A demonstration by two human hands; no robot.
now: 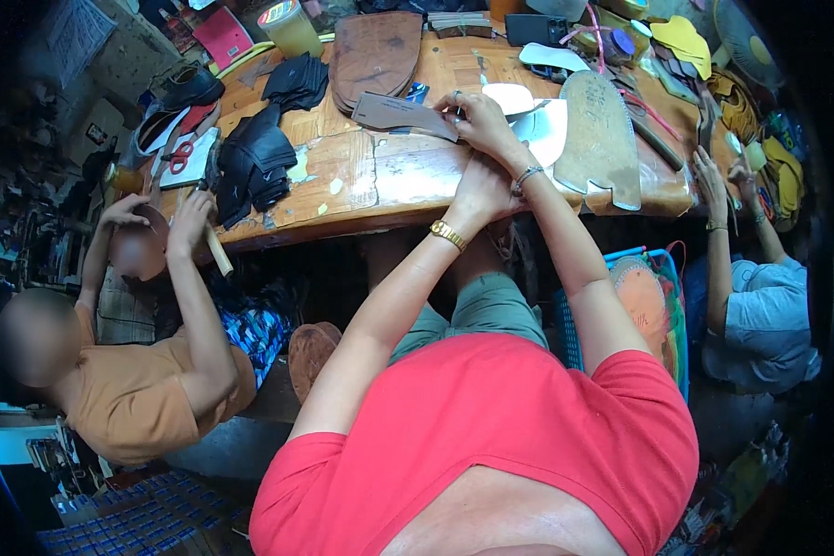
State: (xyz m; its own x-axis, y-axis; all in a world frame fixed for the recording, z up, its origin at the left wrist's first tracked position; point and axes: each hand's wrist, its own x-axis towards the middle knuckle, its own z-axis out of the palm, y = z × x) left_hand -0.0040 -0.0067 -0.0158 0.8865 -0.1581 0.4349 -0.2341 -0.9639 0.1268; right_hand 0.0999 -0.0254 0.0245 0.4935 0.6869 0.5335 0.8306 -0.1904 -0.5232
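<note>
Wooden workbench (352,181): spreads out in front of the person, bearing leather and patterns.
Tan board (598,139): right of both hands, rounded at its far end, notched at its near edge.
Brown leather pieces (375,56): lie just beyond the grey template.
Grey template (398,113): over the bench, left of the right hand, its right end at those fingers.
Left hand (489,190): near the bench edge, below the right wrist; fingers mostly hidden, open or closed cannot be told.
Right hand (477,120): fingers bent, touching the template; a firm pinch cannot be confirmed.
</note>
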